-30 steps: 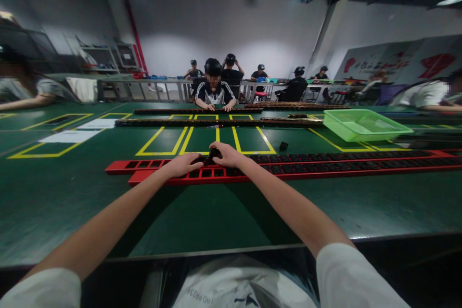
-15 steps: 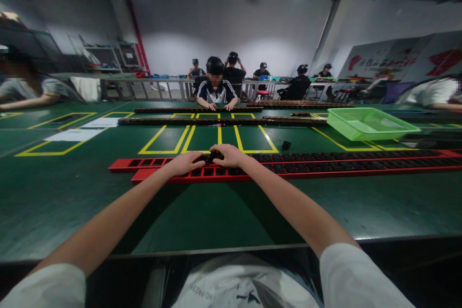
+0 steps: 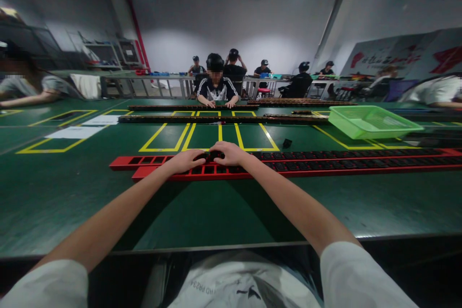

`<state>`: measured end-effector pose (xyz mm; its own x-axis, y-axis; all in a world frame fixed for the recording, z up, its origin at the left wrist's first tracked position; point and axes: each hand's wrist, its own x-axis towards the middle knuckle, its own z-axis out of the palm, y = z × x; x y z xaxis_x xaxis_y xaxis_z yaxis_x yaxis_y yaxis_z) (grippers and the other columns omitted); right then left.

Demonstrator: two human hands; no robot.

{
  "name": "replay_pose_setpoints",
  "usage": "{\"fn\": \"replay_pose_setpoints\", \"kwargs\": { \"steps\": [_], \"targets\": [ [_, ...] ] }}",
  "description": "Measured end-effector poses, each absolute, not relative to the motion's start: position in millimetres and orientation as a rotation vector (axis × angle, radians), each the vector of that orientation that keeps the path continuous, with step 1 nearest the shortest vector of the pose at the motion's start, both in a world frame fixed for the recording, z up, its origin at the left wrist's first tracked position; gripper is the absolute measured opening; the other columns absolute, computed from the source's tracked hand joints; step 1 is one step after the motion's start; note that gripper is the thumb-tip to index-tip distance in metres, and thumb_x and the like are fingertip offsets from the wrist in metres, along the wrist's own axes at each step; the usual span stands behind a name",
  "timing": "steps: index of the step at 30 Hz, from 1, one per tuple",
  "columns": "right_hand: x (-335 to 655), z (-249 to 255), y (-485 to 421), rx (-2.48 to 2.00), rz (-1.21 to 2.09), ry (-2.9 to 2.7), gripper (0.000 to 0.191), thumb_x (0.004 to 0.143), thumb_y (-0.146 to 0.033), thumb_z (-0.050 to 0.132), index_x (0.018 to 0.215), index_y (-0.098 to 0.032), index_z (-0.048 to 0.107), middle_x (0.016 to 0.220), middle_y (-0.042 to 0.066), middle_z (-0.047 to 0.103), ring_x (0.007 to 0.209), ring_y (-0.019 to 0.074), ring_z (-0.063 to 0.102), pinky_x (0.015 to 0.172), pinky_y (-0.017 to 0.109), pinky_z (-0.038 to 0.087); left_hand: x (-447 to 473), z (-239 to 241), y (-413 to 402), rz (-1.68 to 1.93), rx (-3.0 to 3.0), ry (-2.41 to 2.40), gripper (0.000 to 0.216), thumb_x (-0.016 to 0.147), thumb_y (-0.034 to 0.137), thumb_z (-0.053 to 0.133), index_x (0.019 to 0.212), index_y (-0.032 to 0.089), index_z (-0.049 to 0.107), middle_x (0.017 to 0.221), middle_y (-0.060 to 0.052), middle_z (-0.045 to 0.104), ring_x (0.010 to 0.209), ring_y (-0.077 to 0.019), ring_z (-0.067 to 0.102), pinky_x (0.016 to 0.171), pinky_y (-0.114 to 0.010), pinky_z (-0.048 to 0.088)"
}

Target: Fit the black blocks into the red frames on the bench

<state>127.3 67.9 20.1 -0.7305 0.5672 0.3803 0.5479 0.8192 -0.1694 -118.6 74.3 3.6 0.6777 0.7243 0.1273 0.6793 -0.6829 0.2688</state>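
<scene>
Two long red rails (image 3: 139, 173) lie side by side across the green table, with square openings along their left ends. Black square socket-like pieces (image 3: 325, 164) fill the openings to the right. My left hand (image 3: 187, 161) curls over the rails with its thumb and fingers bent around something dark that I cannot make out. Just right of it, my right hand (image 3: 230, 154) bends its fingers and thumb around a small black piece (image 3: 217, 155) at the far rail. How deep that piece sits is hidden by the fingers. One loose black piece (image 3: 287, 143) rests behind the rails.
A light green plastic basket (image 3: 375, 134) stands at the back right. Long dark rails (image 3: 173, 119) lie farther back. Paper sheets (image 3: 74, 132) and yellow tape frames (image 3: 159, 149) mark the table. A co-worker (image 3: 216, 89) sits opposite, with others at the sides and behind.
Both hands stay at nearly the same spot on the rails, with slight finger movement. The view has shifted a little.
</scene>
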Motion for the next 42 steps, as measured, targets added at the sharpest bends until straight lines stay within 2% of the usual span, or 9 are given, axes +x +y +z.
{"fn": "replay_pose_setpoints", "kwargs": {
  "steps": [9, 15, 24, 30, 42],
  "targets": [
    [126.3, 20.6, 68.0, -0.85, 0.092, -2.571, 0.038, 0.083, -0.025, 0.068, 0.119, -0.016, 0.064, 0.114, 0.012, 0.066, 0.103, 0.0254, 0.06, 0.088, 0.038, 0.048, -122.1, -3.7, 83.2, 0.361, 2.691, 1.111, 0.051, 0.096, 0.052, 0.042, 0.132, 0.02, 0.059, 0.13, -0.011, 0.065, 0.114, -0.0293, 0.062, 0.098, -0.04, 0.047],
    [127.0, 21.0, 67.4, -0.878, 0.084, -2.53, 0.03, 0.088, -0.025, 0.062, 0.116, -0.016, 0.065, 0.113, 0.012, 0.065, 0.103, 0.0248, 0.06, 0.089, 0.038, 0.047, -122.6, -4.8, 84.1, 0.355, 2.703, 1.107, 0.051, 0.096, 0.052, 0.041, 0.132, 0.02, 0.059, 0.131, -0.011, 0.065, 0.115, -0.0285, 0.062, 0.099, -0.039, 0.046],
    [125.8, 15.1, 72.8, -0.89, 0.03, -2.511, 0.018, 0.09, -0.017, 0.057, 0.102, -0.017, 0.071, 0.105, 0.008, 0.066, 0.098, 0.0208, 0.06, 0.088, 0.034, 0.047, -121.4, -5.1, 83.6, 0.354, 2.682, 1.14, 0.049, 0.095, 0.054, 0.041, 0.125, 0.02, 0.062, 0.125, -0.01, 0.067, 0.111, -0.0281, 0.062, 0.096, -0.038, 0.047],
    [126.9, 15.3, 70.5, -0.775, 0.04, -2.536, 0.013, 0.088, -0.019, 0.062, 0.084, -0.019, 0.075, 0.105, 0.008, 0.068, 0.095, 0.0206, 0.063, 0.087, 0.034, 0.049, -120.4, -2.0, 81.1, 0.35, 2.685, 1.126, 0.045, 0.095, 0.052, 0.042, 0.12, 0.021, 0.063, 0.12, -0.01, 0.069, 0.105, -0.0275, 0.064, 0.091, -0.037, 0.048],
    [127.5, 13.2, 75.2, -0.722, 0.054, -2.567, 0.014, 0.089, -0.021, 0.064, 0.09, -0.021, 0.078, 0.104, 0.008, 0.069, 0.096, 0.0208, 0.062, 0.088, 0.036, 0.05, -121.5, -3.5, 83.4, 0.328, 2.702, 1.14, 0.051, 0.096, 0.054, 0.04, 0.129, 0.021, 0.06, 0.129, -0.01, 0.066, 0.115, -0.0283, 0.062, 0.097, -0.037, 0.047]
  ]
}}
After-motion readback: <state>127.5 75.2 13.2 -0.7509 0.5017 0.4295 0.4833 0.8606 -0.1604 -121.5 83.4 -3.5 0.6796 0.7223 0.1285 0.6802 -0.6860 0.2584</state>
